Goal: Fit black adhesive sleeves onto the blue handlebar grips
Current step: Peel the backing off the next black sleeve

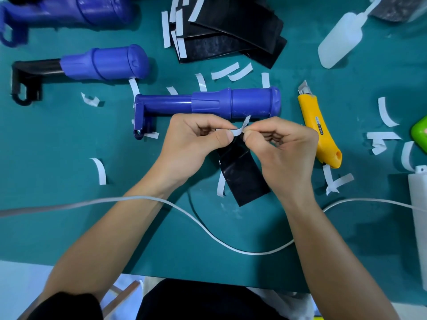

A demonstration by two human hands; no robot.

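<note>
The thumb and forefinger of the left hand pinch the top edge of a black adhesive sleeve at the centre of the frame, while the fingertips of the right hand pinch a white backing strip that curls up from that same edge; the other fingers of both hands are curled in. The sleeve hangs down from the fingers toward the lower middle, its lower end over the green mat. Just above the hands lies a blue handlebar grip on its side, its thick end pointing right and its bracket at the left. Up and to the left lies a second blue grip on a black bracket, and a third grip, blurred, sits at the upper left corner. A stack of black sleeves with white strips lies at top centre. Loose white paper strips are scattered across the mat. A yellow utility knife lies just right of the right hand, a white squeeze bottle at upper right, a green object at the right edge, and a white cable crosses under both forearms.
</note>
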